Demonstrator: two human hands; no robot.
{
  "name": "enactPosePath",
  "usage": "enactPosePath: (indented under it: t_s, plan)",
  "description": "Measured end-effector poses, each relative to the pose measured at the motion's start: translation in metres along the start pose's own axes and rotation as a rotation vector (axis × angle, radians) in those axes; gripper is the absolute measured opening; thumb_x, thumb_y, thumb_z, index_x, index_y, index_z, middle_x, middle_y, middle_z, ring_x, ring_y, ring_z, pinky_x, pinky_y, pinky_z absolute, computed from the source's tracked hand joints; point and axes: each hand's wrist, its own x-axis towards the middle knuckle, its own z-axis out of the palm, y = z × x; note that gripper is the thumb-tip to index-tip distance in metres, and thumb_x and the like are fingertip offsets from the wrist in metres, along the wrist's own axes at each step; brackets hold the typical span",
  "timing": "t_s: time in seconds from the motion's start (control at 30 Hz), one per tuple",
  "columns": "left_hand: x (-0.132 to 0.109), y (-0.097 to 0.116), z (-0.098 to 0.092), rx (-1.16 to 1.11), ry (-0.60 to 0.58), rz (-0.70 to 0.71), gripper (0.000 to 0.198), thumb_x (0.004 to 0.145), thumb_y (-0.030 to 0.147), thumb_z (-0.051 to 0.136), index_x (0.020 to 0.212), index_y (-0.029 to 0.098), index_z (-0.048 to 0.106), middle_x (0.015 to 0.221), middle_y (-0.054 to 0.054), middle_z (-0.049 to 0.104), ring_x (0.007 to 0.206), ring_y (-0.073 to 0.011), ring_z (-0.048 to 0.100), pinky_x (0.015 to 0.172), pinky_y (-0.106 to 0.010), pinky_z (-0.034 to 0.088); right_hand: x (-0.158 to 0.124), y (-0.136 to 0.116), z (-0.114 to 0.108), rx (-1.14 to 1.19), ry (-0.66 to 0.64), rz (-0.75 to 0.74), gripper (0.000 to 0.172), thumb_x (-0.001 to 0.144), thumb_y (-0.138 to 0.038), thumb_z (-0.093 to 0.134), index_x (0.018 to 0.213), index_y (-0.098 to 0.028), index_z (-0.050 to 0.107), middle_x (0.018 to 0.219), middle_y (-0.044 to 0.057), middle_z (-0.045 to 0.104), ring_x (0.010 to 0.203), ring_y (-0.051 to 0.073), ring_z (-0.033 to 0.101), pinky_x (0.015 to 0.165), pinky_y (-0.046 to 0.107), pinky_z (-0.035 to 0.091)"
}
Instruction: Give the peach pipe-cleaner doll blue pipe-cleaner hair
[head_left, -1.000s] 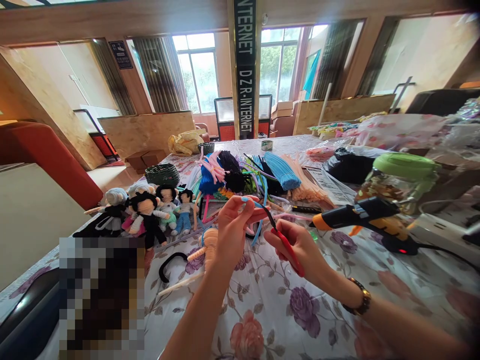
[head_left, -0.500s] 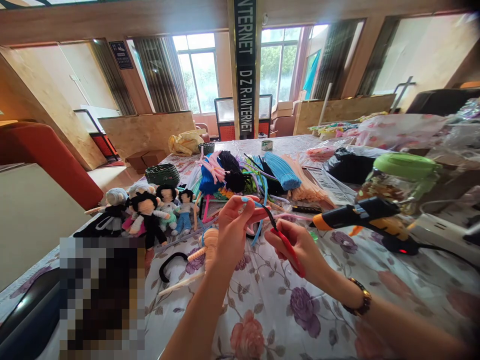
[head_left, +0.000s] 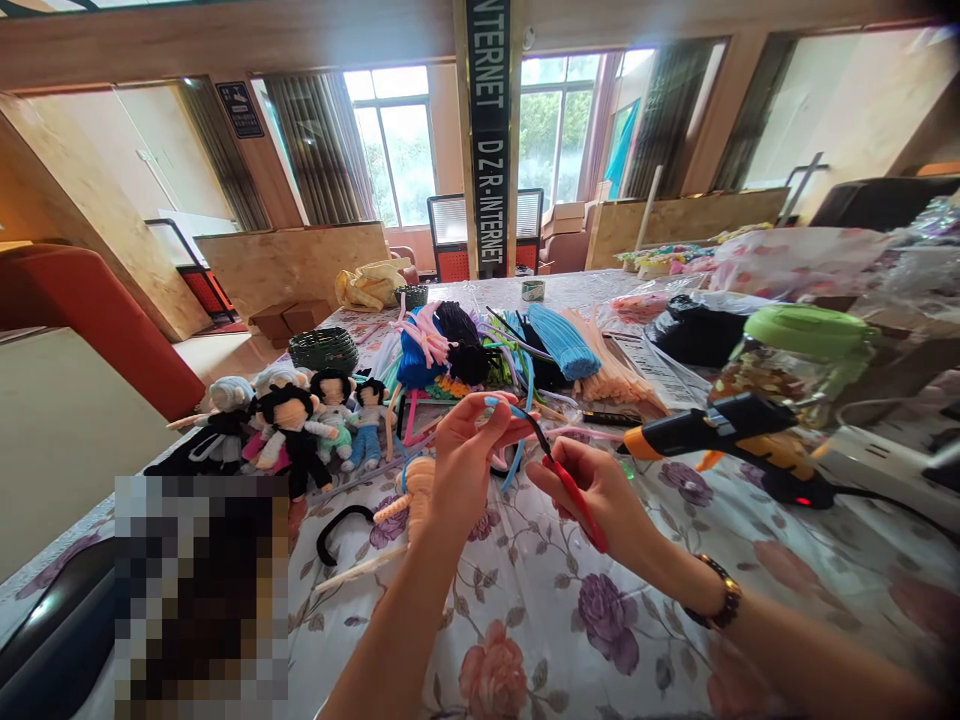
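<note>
My left hand (head_left: 466, 462) pinches a thin light-blue pipe cleaner (head_left: 517, 440) above the flowered tablecloth (head_left: 525, 620). My right hand (head_left: 600, 490) grips red-handled cutters (head_left: 574, 490), whose dark jaws meet the pipe cleaner just right of my left fingertips. A peach-coloured wound figure (head_left: 416, 485) lies on the cloth under my left hand, beside a curved black pipe cleaner (head_left: 337, 528).
A yellow and black glue gun (head_left: 731, 435) stands at the right, its cord trailing off. Behind lie bundles of coloured pipe cleaners (head_left: 510, 345), a row of small dolls (head_left: 292, 420), a woven basket (head_left: 324, 348) and a green-lidded jar (head_left: 799, 355).
</note>
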Motion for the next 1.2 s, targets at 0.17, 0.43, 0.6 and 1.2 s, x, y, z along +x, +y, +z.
enactPosePath:
  t_s: [0.17,0.43,0.6,1.2]
  plan:
    - [0.0000,0.0001,-0.0003,0.002,0.005,-0.003,0.023,0.064,0.033,0.079,0.073,0.017,0.065,0.073,0.001,0.066,0.067,-0.0154,0.069,0.067,-0.025,0.057,0.0002,-0.0015,0.0001,-0.010,-0.023,-0.020,0.044,0.075,-0.054,0.064,0.063,-0.021,0.038,0.055,-0.005,0.039,0.049,0.009,0.038,0.044,0.022,0.032]
    - [-0.0001,-0.0002,-0.0015,-0.012,-0.035,0.011,0.021,0.067,0.033,0.076,0.074,0.018,0.064,0.074,0.001,0.067,0.068,-0.0150,0.069,0.071,-0.027,0.057,-0.0008,-0.0014,0.0016,0.033,0.013,-0.021,0.044,0.075,-0.053,0.065,0.062,-0.022,0.037,0.054,-0.006,0.038,0.048,0.009,0.036,0.044,0.023,0.031]
    - [0.0002,-0.0006,-0.0033,-0.013,-0.036,-0.025,0.022,0.067,0.033,0.077,0.075,0.018,0.063,0.071,0.001,0.068,0.067,-0.0159,0.070,0.070,-0.027,0.057,-0.0009,-0.0031,0.0031,0.031,0.009,-0.008,0.044,0.077,-0.058,0.059,0.064,-0.021,0.039,0.054,-0.005,0.041,0.049,0.010,0.039,0.046,0.024,0.032]
    - [0.0013,-0.0019,-0.0032,-0.091,0.038,-0.071,0.027,0.057,0.031,0.083,0.071,0.017,0.067,0.075,0.002,0.065,0.060,-0.0112,0.065,0.068,-0.027,0.056,-0.0026,-0.0012,0.0020,0.085,-0.059,0.038,0.045,0.076,-0.056,0.062,0.063,-0.021,0.038,0.053,-0.006,0.040,0.047,0.009,0.040,0.045,0.024,0.032]
